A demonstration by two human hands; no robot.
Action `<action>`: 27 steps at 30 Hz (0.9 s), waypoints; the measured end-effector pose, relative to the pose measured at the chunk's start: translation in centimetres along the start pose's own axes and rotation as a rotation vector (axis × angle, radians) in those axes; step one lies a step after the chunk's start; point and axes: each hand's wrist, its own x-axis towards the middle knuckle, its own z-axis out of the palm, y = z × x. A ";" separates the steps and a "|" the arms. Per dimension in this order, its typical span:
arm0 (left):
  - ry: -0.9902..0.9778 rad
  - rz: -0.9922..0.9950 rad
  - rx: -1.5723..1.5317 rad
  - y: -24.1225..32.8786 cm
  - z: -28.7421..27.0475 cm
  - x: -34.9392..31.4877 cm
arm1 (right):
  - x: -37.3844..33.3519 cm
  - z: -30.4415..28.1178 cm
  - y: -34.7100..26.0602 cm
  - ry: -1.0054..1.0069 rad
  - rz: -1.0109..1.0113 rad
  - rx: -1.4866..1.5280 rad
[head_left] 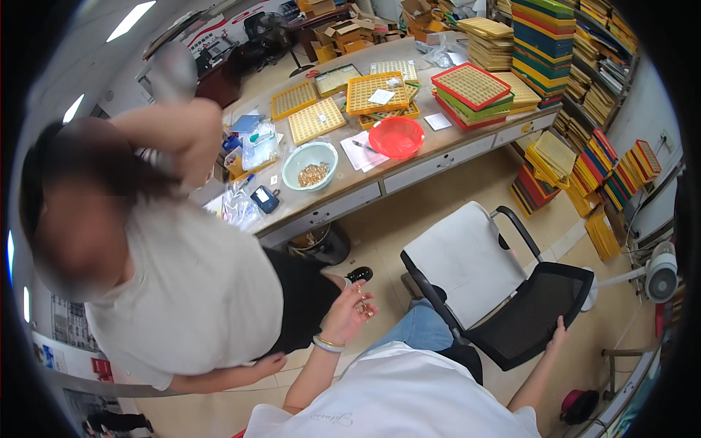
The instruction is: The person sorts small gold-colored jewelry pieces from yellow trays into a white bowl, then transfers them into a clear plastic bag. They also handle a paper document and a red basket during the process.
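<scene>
My left hand (pixel 348 315) is raised in front of me, palm up with curled fingers, and several small gold-coloured pieces (pixel 364 309) show in it. They are too small to tell their kind. A bangle circles that wrist. Low on the right, my right hand (pixel 559 337) grips the edge of the black mesh back (pixel 544 310) of an office chair (pixel 467 255) with a pale cover on its seat. A light green bowl (pixel 310 148) on the table holds a heap of similar gold pieces (pixel 313 175). Beside it stands a red plastic basin (pixel 396 136).
Close on my left stands a person (pixel 197 270) in a light shirt, one arm raised. Gridded trays (pixel 377 93) and tray stacks (pixel 473 95) cover much of the long table (pixel 343 186). More stacks (pixel 540 175) and a white fan (pixel 661 270) stand at right.
</scene>
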 end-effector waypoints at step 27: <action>0.193 0.356 0.263 36.6 -2.7 28.0 | -6.7 24.7 -11.6 0.036 -0.642 -1.128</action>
